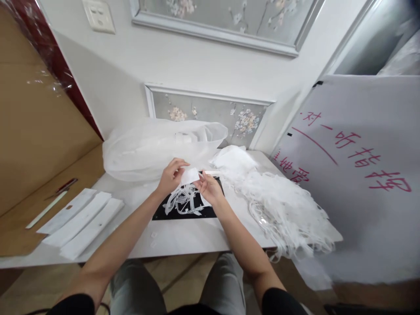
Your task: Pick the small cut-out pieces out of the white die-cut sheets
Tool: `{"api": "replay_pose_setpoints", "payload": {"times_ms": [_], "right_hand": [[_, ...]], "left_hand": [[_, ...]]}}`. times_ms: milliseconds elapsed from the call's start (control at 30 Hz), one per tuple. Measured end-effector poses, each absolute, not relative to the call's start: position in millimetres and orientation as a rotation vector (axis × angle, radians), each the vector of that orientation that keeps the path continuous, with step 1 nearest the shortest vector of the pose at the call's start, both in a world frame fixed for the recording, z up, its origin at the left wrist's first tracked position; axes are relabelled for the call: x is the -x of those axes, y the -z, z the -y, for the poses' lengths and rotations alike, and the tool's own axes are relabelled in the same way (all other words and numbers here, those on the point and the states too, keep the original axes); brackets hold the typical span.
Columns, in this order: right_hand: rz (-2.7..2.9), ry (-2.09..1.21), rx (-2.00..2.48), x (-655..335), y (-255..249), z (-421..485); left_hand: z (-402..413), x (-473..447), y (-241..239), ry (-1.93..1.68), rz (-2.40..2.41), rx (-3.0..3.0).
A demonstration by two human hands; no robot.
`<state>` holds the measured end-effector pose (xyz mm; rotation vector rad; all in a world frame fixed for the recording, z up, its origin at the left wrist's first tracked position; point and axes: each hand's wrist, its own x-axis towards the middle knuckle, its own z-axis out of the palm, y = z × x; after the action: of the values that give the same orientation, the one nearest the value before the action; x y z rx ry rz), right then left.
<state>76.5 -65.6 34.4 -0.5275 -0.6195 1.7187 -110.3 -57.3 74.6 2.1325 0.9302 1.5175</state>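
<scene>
Between my two hands, above the black mat (206, 213), is a small white piece of thin, cloth-like material (189, 176). My left hand (171, 177) pinches its left side, fingers bent and thumb close to the edge. At its right edge, the fingertips of my right hand (209, 188) are closed on it, palm turned partly up. Below my hands, a loose tangle of white straps (183, 202) lies on the mat. Part of another white piece shows beside my right palm, mostly hidden.
A large heap of white strapped pieces (282, 205) spreads over the table's right side and hangs past its front edge. Behind my hands lies a translucent plastic bag (141, 151). Flat white stacks (80, 221), a pale strip (46, 210) and a red-handled tool (66, 185) lie left.
</scene>
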Motion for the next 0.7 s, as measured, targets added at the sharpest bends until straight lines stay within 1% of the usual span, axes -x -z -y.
{"api": "replay_pose_setpoints", "payload": {"times_ms": [133,267,433,700], "right_hand": [[0.516,-1.853,0.422,-94.6,-26.8,63.4],[0.509,-1.896,0.382,-99.0,-23.1,66.6],[0.543,-1.897,0.358,-91.9,-19.1,70.6],[0.677,-1.826,0.309,-89.2,-22.5,76.9]], "left_hand": [[47.2,109.4,-42.7,-1.557,-0.956,-2.158],[48.4,107.1,-20.6,-1.522,-1.002,-2.190],[54.2,101.4,-16.7,-1.496,-1.121,-2.099],[57.7,101.4,-19.9,-1.451,-1.054,-2.083]]}}
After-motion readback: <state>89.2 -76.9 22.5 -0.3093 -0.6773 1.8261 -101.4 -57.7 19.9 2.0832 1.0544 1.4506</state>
